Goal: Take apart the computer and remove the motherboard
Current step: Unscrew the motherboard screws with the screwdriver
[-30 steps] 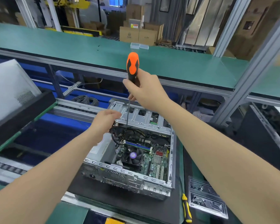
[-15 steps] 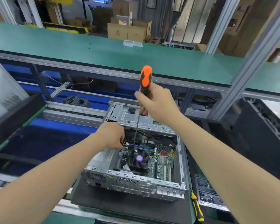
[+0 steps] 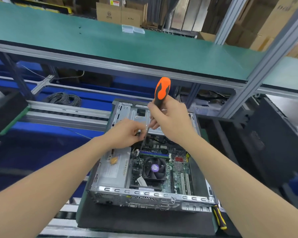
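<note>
Bright even light; edges warped, perhaps blurred.

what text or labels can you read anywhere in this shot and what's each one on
No text reads clearly.
Round logo and print on the cardboard box: too blurred.
Yellow and red label above that box: too small.
White label on the power supply: print too small.
Purple sticker on the fan: blurred.

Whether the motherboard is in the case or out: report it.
In. The motherboard lies flat inside the open case, with its fan on top.
</note>
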